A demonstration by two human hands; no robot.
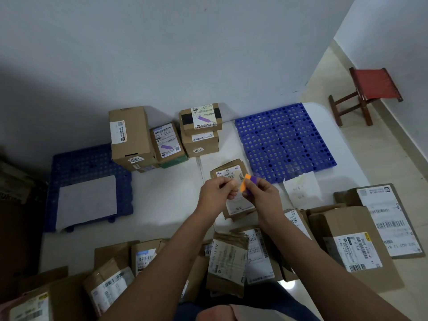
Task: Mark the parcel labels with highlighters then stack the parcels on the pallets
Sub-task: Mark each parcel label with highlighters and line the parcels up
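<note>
My left hand point(217, 189) and right hand point(260, 193) meet above a flat brown parcel point(234, 202) with a white label, lying on the white floor sheet. My right hand pinches small orange and purple marker strips point(247, 183); my left hand's fingertips pinch at their edge. Behind stand stacked parcels point(132, 137), two with purple marks on their labels point(203, 119) point(165, 148). A blue pallet point(284, 140) lies at the right, another blue pallet point(90, 163) at the left.
Several unmarked parcels point(354, 249) lie in a heap along the near edge, around my arms. A grey sheet point(86, 202) rests on the left pallet. A red stool point(368, 93) stands at the far right by the wall.
</note>
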